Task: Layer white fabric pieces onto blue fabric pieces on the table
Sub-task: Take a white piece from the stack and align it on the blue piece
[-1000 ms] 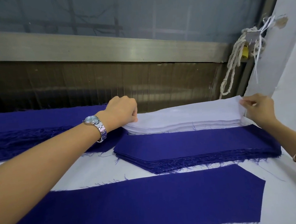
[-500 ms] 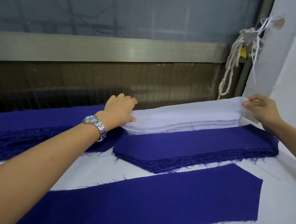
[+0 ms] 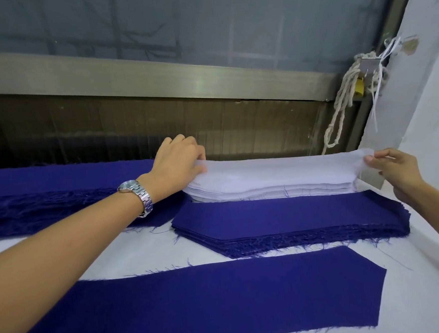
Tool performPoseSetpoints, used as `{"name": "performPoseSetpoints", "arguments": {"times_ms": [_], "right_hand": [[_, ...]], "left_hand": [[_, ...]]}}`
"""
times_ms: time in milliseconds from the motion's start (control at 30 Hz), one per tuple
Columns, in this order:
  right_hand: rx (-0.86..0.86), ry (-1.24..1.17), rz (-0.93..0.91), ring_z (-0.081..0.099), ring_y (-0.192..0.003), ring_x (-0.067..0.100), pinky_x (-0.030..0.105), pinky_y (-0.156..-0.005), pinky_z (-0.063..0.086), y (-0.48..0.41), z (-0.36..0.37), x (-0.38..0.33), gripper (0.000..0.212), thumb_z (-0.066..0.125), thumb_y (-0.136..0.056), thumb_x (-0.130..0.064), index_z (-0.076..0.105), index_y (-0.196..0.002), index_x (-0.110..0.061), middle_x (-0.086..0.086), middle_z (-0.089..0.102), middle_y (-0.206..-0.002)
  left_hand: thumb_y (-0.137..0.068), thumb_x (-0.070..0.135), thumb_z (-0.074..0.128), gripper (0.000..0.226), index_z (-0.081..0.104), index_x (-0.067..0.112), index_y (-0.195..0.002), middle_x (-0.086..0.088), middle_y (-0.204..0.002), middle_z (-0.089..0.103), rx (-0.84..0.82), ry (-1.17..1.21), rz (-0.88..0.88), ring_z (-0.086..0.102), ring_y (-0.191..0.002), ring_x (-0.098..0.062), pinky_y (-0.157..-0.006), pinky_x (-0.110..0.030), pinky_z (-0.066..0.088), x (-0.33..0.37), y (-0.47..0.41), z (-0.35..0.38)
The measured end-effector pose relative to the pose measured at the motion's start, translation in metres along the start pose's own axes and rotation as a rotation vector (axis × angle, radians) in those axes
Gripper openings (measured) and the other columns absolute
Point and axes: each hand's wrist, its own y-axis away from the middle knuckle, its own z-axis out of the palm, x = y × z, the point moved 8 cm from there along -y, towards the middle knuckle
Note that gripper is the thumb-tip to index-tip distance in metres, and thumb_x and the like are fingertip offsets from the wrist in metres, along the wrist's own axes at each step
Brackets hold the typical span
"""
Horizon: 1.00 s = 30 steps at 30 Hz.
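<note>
Rope (image 3: 339, 106) hangs behind the worktop (image 3: 151, 249). White stack (image 3: 271, 186) lies directly behind a blue stack (image 3: 289, 218); single blue piece (image 3: 210, 304) nearest. Left hand (image 3: 179, 161) and right hand (image 3: 392, 169) pinch the top white piece (image 3: 278, 166) at opposite ends.

Table strip (image 3: 151, 251) between single blue piece (image 3: 222, 301) and blue stack (image 3: 294, 218) seems passable; wall panel (image 3: 236, 128) blocks behind.
</note>
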Motion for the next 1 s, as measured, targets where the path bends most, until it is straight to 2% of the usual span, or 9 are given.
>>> {"name": "performPoseSetpoints", "arguments": {"times_ms": [133,200,300,400,467,633,733,900,1000], "right_hand": [[0.038,-0.029,0.001,0.053,-0.071,0.009,0.021,-0.065,0.039,0.000,-0.009,-0.011,0.025,0.075,-0.088,-0.010,0.059,-0.074,-0.024,-0.020,0.064,-0.055],[0.038,-0.032,-0.022,0.055,-0.074,0.010,0.022,-0.066,0.042,0.003,-0.011,-0.019,0.022,0.075,-0.088,-0.010,0.061,-0.077,-0.024,-0.020,0.065,-0.057],[0.024,-0.052,-0.067,0.061,-0.073,0.009,0.013,-0.059,0.051,0.010,-0.010,-0.032,0.014,0.073,-0.089,-0.008,0.069,-0.101,-0.013,-0.009,0.068,-0.074],[-0.024,-0.010,-0.104,0.064,-0.059,-0.003,0.005,-0.056,0.050,0.023,-0.006,-0.047,0.025,0.070,-0.091,-0.006,0.066,-0.115,-0.013,-0.019,0.072,-0.065],[-0.082,0.040,-0.117,0.064,-0.056,-0.005,0.006,-0.055,0.051,0.033,0.000,-0.054,0.023,0.069,-0.092,-0.005,0.067,-0.113,-0.012,-0.020,0.072,-0.065],[-0.237,0.104,-0.074,0.062,-0.061,0.015,0.011,-0.052,0.054,0.056,0.015,-0.068,0.011,0.071,-0.089,-0.008,0.072,-0.098,-0.002,0.012,0.065,-0.077],[-0.408,0.167,0.025,0.062,-0.059,0.018,0.014,-0.051,0.054,0.070,0.024,-0.063,0.015,0.075,-0.086,-0.013,0.073,-0.091,0.001,0.011,0.065,-0.065],[-0.708,0.319,0.109,0.057,-0.052,0.015,0.019,-0.052,0.054,0.090,0.026,-0.044,0.026,0.083,-0.071,-0.030,0.079,-0.083,-0.007,0.012,0.059,-0.061],[-0.843,0.407,0.133,0.053,-0.054,0.020,0.020,-0.055,0.052,0.102,0.024,-0.027,0.039,0.089,-0.068,-0.039,0.073,-0.075,-0.004,0.017,0.057,-0.063]], "left_hand": [[-0.095,0.037,0.062,0.017,0.066,0.021,-0.097,0.005,-0.099,0.063,0.099,0.222,-0.039,0.053,-0.094,-0.017,-0.089,-0.036,0.037,-0.010,0.007,-0.028],[-0.096,0.037,0.061,0.017,0.064,0.020,-0.095,0.005,-0.088,0.064,0.132,0.337,-0.042,0.053,-0.079,-0.013,-0.079,-0.033,0.038,-0.015,0.014,-0.042],[-0.096,0.038,0.060,0.017,0.063,0.022,-0.090,0.005,-0.072,0.060,0.148,0.483,-0.053,0.051,-0.063,-0.005,-0.062,-0.028,0.039,-0.023,0.029,-0.061],[-0.097,0.037,0.060,0.017,0.063,0.026,-0.085,0.011,-0.070,0.062,0.115,0.583,-0.101,0.055,-0.062,0.006,-0.061,-0.020,0.039,-0.034,0.043,-0.076],[-0.097,0.037,0.058,0.019,0.067,0.022,-0.088,0.007,-0.077,0.070,0.053,0.623,-0.148,0.062,-0.071,0.003,-0.068,-0.023,0.046,-0.044,0.055,-0.080],[-0.096,0.041,0.059,0.034,0.069,0.028,-0.067,-0.002,-0.075,0.074,-0.113,0.714,-0.288,0.069,-0.084,-0.026,-0.092,-0.040,0.051,-0.070,0.099,-0.079],[-0.090,0.050,0.060,0.038,0.074,0.018,-0.073,0.006,-0.066,0.069,-0.202,0.749,-0.398,0.067,-0.082,-0.018,-0.097,-0.039,0.047,-0.089,0.130,-0.073],[-0.074,0.059,0.066,0.043,0.079,0.019,-0.085,0.005,-0.079,0.074,-0.418,0.745,-0.516,0.067,-0.082,-0.018,-0.084,-0.031,0.054,-0.102,0.181,-0.062],[-0.070,0.057,0.066,0.037,0.081,0.026,-0.084,0.005,-0.075,0.075,-0.555,0.758,-0.506,0.059,-0.062,-0.004,-0.060,-0.017,0.048,-0.097,0.204,-0.058]]}}
